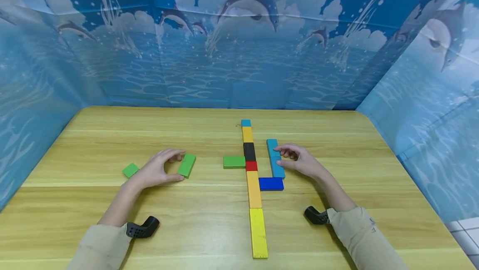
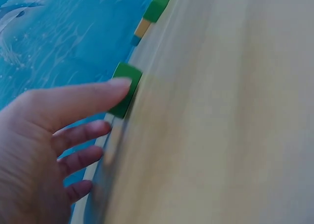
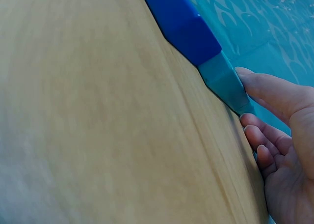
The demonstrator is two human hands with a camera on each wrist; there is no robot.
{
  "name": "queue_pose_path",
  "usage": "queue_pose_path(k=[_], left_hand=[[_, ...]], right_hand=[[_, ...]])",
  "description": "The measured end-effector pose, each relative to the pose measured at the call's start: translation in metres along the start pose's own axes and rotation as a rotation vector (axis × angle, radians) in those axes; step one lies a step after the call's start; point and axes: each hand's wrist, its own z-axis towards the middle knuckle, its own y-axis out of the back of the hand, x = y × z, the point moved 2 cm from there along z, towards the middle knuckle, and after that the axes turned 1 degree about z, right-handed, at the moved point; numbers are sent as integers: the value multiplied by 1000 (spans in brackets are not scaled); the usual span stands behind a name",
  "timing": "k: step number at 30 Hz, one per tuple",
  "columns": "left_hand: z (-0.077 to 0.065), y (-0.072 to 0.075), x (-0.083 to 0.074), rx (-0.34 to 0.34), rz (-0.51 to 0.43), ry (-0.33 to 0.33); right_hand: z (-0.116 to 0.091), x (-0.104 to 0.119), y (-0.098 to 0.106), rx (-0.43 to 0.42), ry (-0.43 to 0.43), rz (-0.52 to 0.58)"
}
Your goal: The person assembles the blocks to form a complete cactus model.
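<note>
My left hand [image 1: 159, 168] pinches a green block [image 1: 187, 166] lengthwise, thumb at the near end and a finger at the far end. The same green block [image 2: 126, 89] shows beside the thumb in the left wrist view. My right hand [image 1: 301, 162] touches the right side of two light blue blocks, the far one [image 1: 272, 147] and the near one [image 1: 277, 167], laid end to end. Thumb and fingertips sit right at their edge in the right wrist view. A dark blue block [image 1: 271, 184] lies crosswise just below them.
A column of blocks runs away from me: yellow [image 1: 258, 232], orange [image 1: 254, 189], red [image 1: 251, 166], black [image 1: 249, 152], yellow-orange [image 1: 247, 134] and light blue [image 1: 245, 123]. A green block [image 1: 234, 162] juts left from it. Another green block [image 1: 130, 170] lies by the left wrist.
</note>
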Motion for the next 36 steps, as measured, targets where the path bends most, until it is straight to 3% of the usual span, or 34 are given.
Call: queue_pose_path(k=[5, 11, 17, 23, 36], left_hand=[[5, 3, 3, 111, -71, 47], [7, 6, 1, 124, -128, 59], [8, 2, 4, 94, -121, 76], [15, -5, 3, 26, -179, 93], [57, -26, -12, -127, -200, 103]], right_hand=[[1, 0, 0, 3, 1, 1], [0, 1, 0, 6, -1, -2], [0, 1, 0, 5, -7, 2], [0, 0, 0, 5, -5, 2], [0, 1, 0, 10, 4, 11]])
